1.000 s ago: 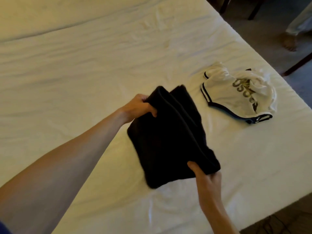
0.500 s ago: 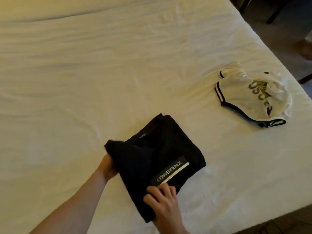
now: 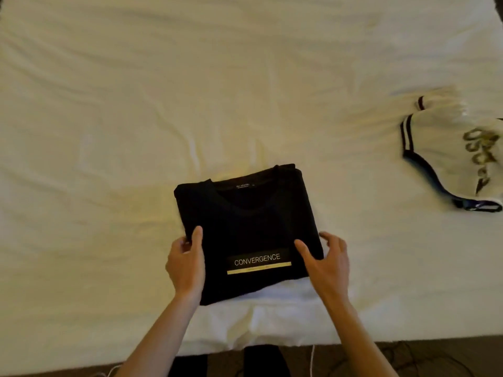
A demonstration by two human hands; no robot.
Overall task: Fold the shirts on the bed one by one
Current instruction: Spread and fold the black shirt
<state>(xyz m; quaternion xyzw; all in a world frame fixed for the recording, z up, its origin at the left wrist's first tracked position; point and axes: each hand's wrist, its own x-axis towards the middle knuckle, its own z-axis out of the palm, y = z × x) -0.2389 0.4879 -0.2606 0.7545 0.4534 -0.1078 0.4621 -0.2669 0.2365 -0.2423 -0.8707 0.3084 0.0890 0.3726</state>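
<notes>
Folded black shirt point(image 3: 246, 229), "CONVERGENCE" label point(image 3: 257, 260)

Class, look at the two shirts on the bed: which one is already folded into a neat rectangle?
The black shirt with the CONVERGENCE print, lying between both hands. The white shirt at the right, with dark trim, lies crumpled.

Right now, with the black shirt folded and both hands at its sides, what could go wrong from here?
1. The left hand grips the black shirt at its edge; pulling away carelessly could drag the top layer and open the fold.
2. The white shirt lies crumpled near the bed edge on the right, partly out of view; a careless reach might push it off.
</notes>
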